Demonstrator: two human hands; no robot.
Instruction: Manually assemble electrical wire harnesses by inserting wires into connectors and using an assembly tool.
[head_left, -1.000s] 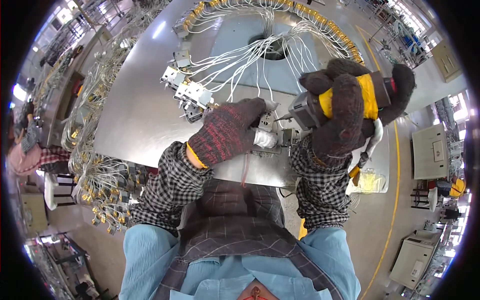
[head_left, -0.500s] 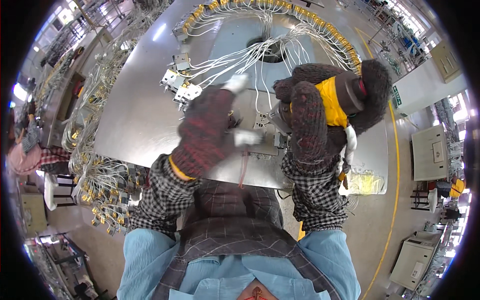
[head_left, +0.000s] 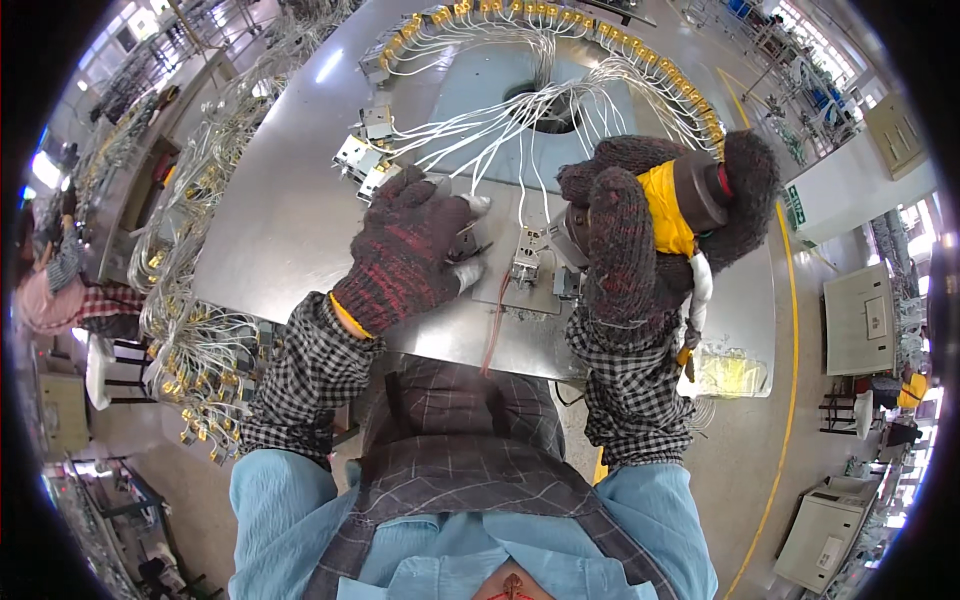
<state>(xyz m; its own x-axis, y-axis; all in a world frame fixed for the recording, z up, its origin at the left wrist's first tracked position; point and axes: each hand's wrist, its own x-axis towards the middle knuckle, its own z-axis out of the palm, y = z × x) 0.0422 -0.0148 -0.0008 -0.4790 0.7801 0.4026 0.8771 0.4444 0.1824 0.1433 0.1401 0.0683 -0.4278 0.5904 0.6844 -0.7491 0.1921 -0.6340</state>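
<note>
My left hand (head_left: 400, 245), in a dark red-flecked knit glove with white-wrapped fingertips, curls over the metal table. Between its thumb and forefinger sits a small dark grey part (head_left: 468, 243), mostly covered by the fingers. My right hand (head_left: 620, 240), gloved alike, is wrapped around a dark power tool (head_left: 693, 190) with a yellow band. The tool's grey head (head_left: 566, 238) points left, close to a small metal connector (head_left: 527, 250) on a plate near the table's front. White wires reach toward that connector from a round opening (head_left: 545, 108).
Yellow-ended connectors (head_left: 590, 25) line a curved rim at the table's far side. White metal blocks (head_left: 360, 160) stand left of centre. Bundled wires (head_left: 190, 350) hang along the left. A yellow-marked clear packet (head_left: 733, 370) lies at the right corner. Another person (head_left: 65, 300) is far left.
My left hand has drawn back leftward from the plate, uncovering the connector there. My right hand and the power tool have stayed nearly in place.
</note>
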